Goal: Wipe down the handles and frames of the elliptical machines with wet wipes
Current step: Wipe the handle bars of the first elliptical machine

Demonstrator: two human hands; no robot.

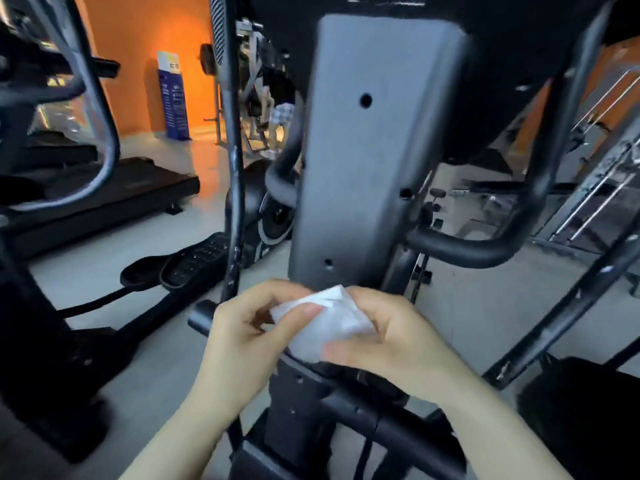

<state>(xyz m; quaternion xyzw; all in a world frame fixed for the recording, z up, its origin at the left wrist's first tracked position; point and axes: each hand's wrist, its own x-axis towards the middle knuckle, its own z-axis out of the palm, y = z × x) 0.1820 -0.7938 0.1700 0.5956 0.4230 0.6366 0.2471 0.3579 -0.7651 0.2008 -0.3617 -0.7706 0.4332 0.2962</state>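
Wipe [329, 323], white and crumpled, sits low in the middle of the view, held between both hands just in front of the foot of the grey column [374, 150]. Left hand [249, 327] pinches its left edge, thumb on top and fingers curled beneath, so that grip is closed on the wipe. Right hand [391, 337] cups the other side, thumb pressed along the lower edge and fingers curled behind it, likewise clamped on the wipe. Below the hands lies the dark base frame [311, 403] of the elliptical. Beside the left hand a thin black upright bar [232, 202] rises, with a ridged pedal [194, 261] low to its left. To the right of the column a curved padded handle [478, 247] bends round. Farther left stands a treadmill [104, 199] on the pale floor [104, 285]. At the back is an orange wall [138, 46] with a blue sign [173, 95] leaning on it, and a person [277, 102] near other machines, blurred.
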